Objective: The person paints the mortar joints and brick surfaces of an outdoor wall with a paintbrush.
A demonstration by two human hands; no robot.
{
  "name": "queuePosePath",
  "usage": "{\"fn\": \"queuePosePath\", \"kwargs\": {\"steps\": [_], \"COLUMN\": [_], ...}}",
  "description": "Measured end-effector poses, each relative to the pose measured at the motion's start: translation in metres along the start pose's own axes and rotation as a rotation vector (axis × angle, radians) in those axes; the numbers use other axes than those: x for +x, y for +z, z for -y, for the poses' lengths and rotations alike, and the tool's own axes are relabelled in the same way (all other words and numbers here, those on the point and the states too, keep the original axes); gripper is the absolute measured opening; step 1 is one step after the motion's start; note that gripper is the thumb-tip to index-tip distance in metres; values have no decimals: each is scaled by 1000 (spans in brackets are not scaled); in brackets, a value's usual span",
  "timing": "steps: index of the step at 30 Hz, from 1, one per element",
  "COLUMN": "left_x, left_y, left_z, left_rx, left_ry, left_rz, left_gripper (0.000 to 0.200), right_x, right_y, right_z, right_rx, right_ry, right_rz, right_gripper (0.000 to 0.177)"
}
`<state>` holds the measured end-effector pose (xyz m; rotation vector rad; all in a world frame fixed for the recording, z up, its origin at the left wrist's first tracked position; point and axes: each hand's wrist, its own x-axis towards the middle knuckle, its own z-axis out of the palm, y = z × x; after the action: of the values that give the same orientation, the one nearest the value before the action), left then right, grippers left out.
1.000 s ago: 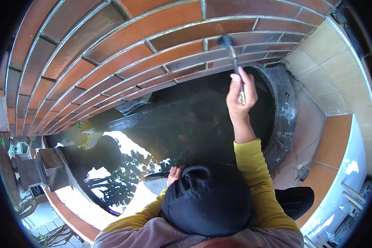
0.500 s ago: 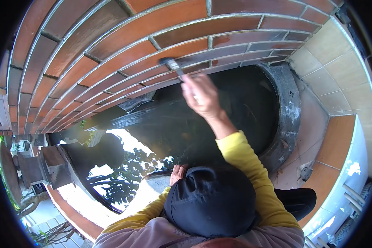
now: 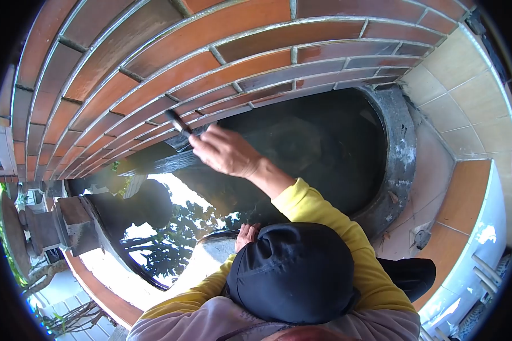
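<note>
A wall of orange and grey-brown bricks [image 3: 233, 51] with pale mortar lines curves from nine o'clock round to one, meeting a cream-tiled wall [image 3: 466, 96] at two. At three o'clock, pinkish tiles [image 3: 429, 165] lie between a grey cement rim [image 3: 401, 150] and an orange-tiled ledge [image 3: 466, 190], whose glossy pale-blue side [image 3: 480, 244] carries bright glints. Daylight whitens a ledge [image 3: 105, 275] near eight o'clock, beside a square-sectioned stone pillar [image 3: 77, 219], and dark water [image 3: 330, 131] mirrors bright sky and leaf shadows towards the same hour.
</note>
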<state>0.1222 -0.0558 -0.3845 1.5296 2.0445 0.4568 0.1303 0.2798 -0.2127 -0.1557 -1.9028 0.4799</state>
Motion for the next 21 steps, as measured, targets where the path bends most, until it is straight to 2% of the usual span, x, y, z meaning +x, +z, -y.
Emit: {"fn": "queuePosePath", "kwargs": {"steps": [2, 4, 6, 7, 8, 10, 12, 13, 15, 16, 18, 20, 21], "left_x": [-1, -1, 0, 1, 3, 3, 2, 2, 1, 2, 5, 0, -1], "left_y": [7, 13, 9, 5, 1, -7, -5, -3, 3, 1, -11, -14, -5], "left_z": [11, 18, 9, 3, -3, -11, -8, -6, -1, -4, -18, -17, -2], "left_rx": [14, 21, 15, 15, 6, -5, -5, -5, 5, 10, -38, -50, -38], "left_ry": [62, 137, 64, 26, 27, 23, 35, 44, 8, -11, -43, -26, 16], "left_rz": [-32, -59, -36, -26, -24, -16, -31, -37, -23, -19, -12, 3, 9], "left_gripper": [37, 37, 37, 37, 36, 36, 36, 37, 37, 37, 38, 40, 41], "right_x": [10, 0, -18, -35, -43, -52, -55, -50, -52, -42, -45, -42, -42], "right_y": [-36, -82, -121, -137, -149, -164, -153, -138, -99, -80, -36, -40, -52], "right_z": [-15, -27, -28, -26, -27, -23, -12, -1, 3, 13, 10, -8, -22], "right_rx": [-47, -145, -300, -355, -409, -567, -486, -431, -349, -213, -130, -149, -212], "right_ry": [50, 134, 200, 362, 429, 433, 503, 494, 322, 230, 94, 163, 226], "right_rz": [-201, -318, -454, -515, -604, -713, -728, -646, -411, -323, -132, -117, -211], "right_gripper": [33, 30, 28, 25, 22, 22, 24, 27, 35, 35, 35, 33, 33]}}
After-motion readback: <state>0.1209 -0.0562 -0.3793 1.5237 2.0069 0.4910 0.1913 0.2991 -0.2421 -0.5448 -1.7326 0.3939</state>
